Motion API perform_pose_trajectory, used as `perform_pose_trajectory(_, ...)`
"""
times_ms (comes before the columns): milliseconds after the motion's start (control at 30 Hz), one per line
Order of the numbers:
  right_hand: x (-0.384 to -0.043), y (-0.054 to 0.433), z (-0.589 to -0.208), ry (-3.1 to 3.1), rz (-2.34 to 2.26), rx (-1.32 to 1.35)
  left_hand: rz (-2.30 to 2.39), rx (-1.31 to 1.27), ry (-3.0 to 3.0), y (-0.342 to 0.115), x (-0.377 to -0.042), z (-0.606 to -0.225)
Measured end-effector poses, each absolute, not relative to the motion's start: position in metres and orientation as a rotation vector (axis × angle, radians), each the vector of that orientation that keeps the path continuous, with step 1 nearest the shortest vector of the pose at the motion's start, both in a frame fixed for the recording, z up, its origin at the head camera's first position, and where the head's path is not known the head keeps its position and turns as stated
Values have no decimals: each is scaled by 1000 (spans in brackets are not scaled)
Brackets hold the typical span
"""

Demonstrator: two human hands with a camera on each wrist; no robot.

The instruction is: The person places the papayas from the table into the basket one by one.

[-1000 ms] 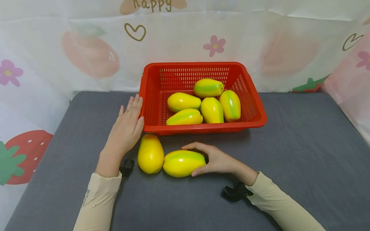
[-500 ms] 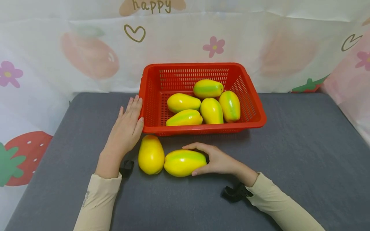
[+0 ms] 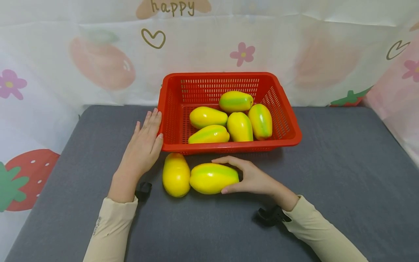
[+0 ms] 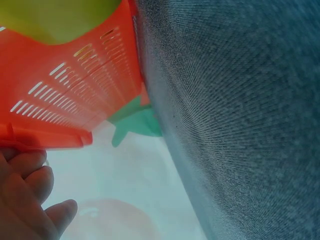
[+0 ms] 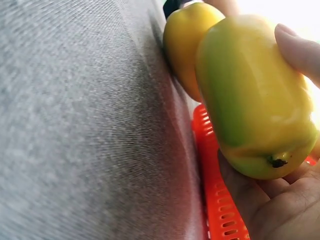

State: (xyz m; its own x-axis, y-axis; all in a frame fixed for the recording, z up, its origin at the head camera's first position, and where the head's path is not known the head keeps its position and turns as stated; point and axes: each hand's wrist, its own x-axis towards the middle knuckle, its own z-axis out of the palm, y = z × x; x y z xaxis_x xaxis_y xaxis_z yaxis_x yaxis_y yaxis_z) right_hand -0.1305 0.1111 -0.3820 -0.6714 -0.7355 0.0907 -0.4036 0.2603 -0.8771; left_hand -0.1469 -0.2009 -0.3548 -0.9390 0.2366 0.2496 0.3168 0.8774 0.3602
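In the head view my right hand point(image 3: 253, 177) grips a yellow-green papaya point(image 3: 212, 179) at its right end, thumb in front and fingers behind. The right wrist view shows this papaya point(image 5: 255, 95) held between thumb and fingers, with a dark stem spot at its near end. Touching its left end is a second papaya point(image 3: 176, 175), which lies on the table just in front of the red basket point(image 3: 229, 146). My left hand point(image 3: 140, 145) rests with straight fingers against the basket's left side. In the left wrist view, its fingertips point(image 4: 40, 182) are by the basket rim.
Several papayas point(image 3: 208, 117) lie inside the basket, mostly toward its middle and right. The basket stands at the back of the grey table point(image 3: 343, 174), against a printed cloth backdrop point(image 3: 203, 43). Black wrist devices point(image 3: 271, 216) sit under both wrists.
My right hand has moved slightly right and toward the basket with its papaya. The second papaya has shifted a little right and turned somewhat. The left hand stays in place.
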Motion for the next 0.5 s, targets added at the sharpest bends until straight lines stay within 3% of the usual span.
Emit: perform_pose_trajectory(500, -126, 116, -364, 2208, -1436, -1062, -601, -427, -2849, -201, -148, -355)
